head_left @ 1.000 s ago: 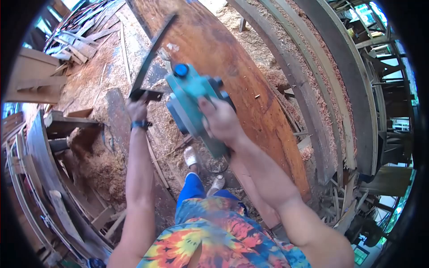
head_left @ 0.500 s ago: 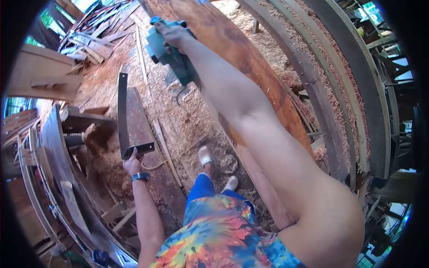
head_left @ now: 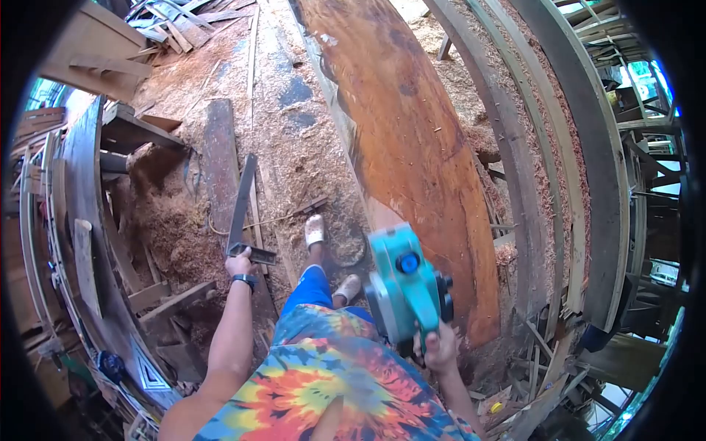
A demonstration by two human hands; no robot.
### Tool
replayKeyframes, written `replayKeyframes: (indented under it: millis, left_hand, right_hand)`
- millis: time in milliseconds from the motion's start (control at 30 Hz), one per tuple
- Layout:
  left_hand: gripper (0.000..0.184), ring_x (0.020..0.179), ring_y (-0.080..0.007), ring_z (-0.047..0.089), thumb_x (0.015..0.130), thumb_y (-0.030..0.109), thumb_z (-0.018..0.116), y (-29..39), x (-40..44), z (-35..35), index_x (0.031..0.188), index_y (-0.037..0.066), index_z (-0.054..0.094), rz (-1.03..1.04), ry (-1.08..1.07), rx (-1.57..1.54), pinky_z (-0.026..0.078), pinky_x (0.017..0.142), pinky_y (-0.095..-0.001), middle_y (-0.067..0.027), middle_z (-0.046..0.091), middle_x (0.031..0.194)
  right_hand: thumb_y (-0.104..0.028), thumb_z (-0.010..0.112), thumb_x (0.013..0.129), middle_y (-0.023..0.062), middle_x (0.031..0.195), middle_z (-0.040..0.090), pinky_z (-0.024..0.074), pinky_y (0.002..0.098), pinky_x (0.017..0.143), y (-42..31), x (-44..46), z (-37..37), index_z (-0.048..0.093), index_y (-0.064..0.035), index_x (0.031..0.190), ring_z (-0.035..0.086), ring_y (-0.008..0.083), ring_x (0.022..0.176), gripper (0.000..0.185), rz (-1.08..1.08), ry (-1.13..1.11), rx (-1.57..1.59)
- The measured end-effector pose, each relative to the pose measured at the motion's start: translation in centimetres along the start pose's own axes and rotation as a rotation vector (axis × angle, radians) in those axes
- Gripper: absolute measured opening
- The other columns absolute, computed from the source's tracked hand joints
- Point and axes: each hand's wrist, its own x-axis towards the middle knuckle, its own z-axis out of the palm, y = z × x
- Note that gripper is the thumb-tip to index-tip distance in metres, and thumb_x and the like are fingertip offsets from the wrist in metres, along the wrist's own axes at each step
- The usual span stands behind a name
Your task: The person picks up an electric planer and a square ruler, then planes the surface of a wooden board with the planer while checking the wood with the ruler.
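Note:
My right hand point(head_left: 437, 348) is wrapped round the rear handle of a teal electric planer point(head_left: 401, 283) with a blue knob on top. The planer is over the near left part of a long reddish-brown wooden slab point(head_left: 419, 147); whether it touches the wood I cannot tell. Off to the left, my left hand point(head_left: 239, 263) grips a dark carpenter's square point(head_left: 242, 198) near its corner. Its long blade points away from me and its short arm extends right, both held above the shavings-covered floor.
Wood shavings point(head_left: 176, 250) cover the ground around my feet. Long curved boards point(head_left: 515, 176) stretch along the right side. Planks and frames point(head_left: 81, 169) stand at the left, and scrap wood point(head_left: 184, 26) is heaped at the far left. A thin cord point(head_left: 272, 220) crosses the floor.
My right hand has drawn the planer back from the slab's far part to close by my body. The square in my left hand has tilted to the right, and my view has shifted.

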Motion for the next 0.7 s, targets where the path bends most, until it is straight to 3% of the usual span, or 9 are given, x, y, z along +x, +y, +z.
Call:
replayKeyframes:
  millis: [100,233,433,567,667,700]
  left_hand:
    - [0.024,0.068,-0.0263,0.069,0.079,0.007,0.079,-0.8,-1.9,0.7,0.095,0.002,0.062,-0.062,-0.002,0.117,0.062,0.049,-0.0402,-0.0119,0.068,0.086]
    - [0.017,0.064,-0.0239,0.069,0.079,0.003,0.077,-1.1,-2.8,1.5,0.091,0.003,0.065,-0.082,0.002,0.118,0.06,0.047,-0.0399,-0.0112,0.068,0.084]
    - [0.018,0.065,-0.0246,0.07,0.08,0.003,0.076,-0.7,-0.8,1.5,0.093,0.003,0.065,-0.084,-0.008,0.196,0.061,0.047,-0.0409,-0.0109,0.068,0.084]
    - [0.018,0.066,-0.0246,0.069,0.081,0.004,0.076,0.1,1.1,0.6,0.095,0.002,0.064,-0.136,0.004,0.113,0.061,0.046,-0.0389,-0.011,0.069,0.086]
    - [0.018,0.068,-0.0261,0.07,0.082,0.004,0.075,0.9,2.7,-0.7,0.096,0.002,0.064,-0.17,0.003,0.121,0.062,0.048,-0.0403,-0.0114,0.069,0.089]
    - [0.018,0.068,-0.0262,0.07,0.082,0.004,0.075,1.5,2.9,-1.0,0.096,0.002,0.064,-0.181,0.006,0.094,0.062,0.048,-0.0405,-0.0113,0.069,0.089]
  right_hand:
    - [-0.078,0.062,0.077,0.0015,0.06,0.053,0.0399,0.0217,0.045,1.5,-3.3,-1.2,0.056,0.003,0.108,0.051,0.0087,0.049,0.087,0.115,0.035,0.039]
    - [-0.077,0.06,0.079,0.0014,0.06,0.053,0.0394,0.0218,0.045,-0.1,0.3,-0.4,0.057,0.0022,0.108,0.05,0.0085,0.049,0.085,0.07,0.012,-0.016]
    - [-0.064,0.05,0.094,0.0011,0.06,0.051,0.0367,0.0227,0.043,-8.5,14.5,5.2,0.057,0.0,0.102,0.047,0.0067,0.047,0.065,-0.093,-0.013,-0.052]
    - [-0.053,0.053,0.098,-0.0031,0.055,0.05,0.0363,0.0243,0.042,-13.7,26.9,9.6,0.059,-0.0046,0.093,0.048,0.0054,0.046,0.049,-0.212,-0.005,-0.023]
    - [-0.058,0.055,0.095,0.0006,0.051,0.05,0.0397,0.0286,0.039,-19.0,36.7,13.2,0.061,-0.0033,0.085,0.051,0.0102,0.04,0.056,-0.218,-0.004,-0.06]
    - [-0.058,0.051,0.097,0.0013,0.055,0.051,0.0358,0.0272,0.038,-20.7,39.7,14.6,0.059,-0.0023,0.087,0.048,0.0099,0.04,0.058,-0.296,-0.037,-0.058]
